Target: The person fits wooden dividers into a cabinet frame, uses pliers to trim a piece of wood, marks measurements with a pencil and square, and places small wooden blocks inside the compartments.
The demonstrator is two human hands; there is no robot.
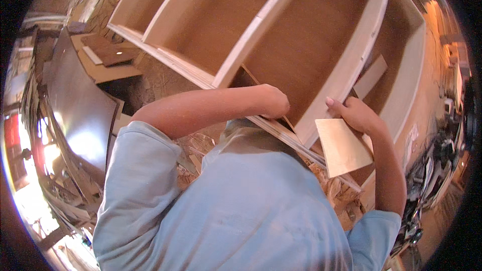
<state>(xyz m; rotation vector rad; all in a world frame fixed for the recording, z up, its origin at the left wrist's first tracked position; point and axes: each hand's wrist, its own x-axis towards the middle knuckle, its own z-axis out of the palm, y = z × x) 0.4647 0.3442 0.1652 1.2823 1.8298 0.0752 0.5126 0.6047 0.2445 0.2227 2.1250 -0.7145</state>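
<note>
A large wooden shelf frame (253,25) with several divider boards lies before me. My left hand (275,101) is closed at its near edge, over the rim of a thin, dark-faced panel (245,79) standing just inside a compartment. Its fingertips are turned down out of sight, so what they grip cannot be made out. On the right, my right hand (357,114) curls around the upper end of a short pale wood piece (344,148). Its thumb reaches left, against the divider board (346,73).
Inside the rightmost compartment leans a loose wood strip (370,76). A large glossy dark sheet (83,105) stands at the left, with brown board offcuts (108,52) behind it. Wood scraps and shavings (201,145) litter the floor. Dark clutter (427,185) is heaped at the right.
</note>
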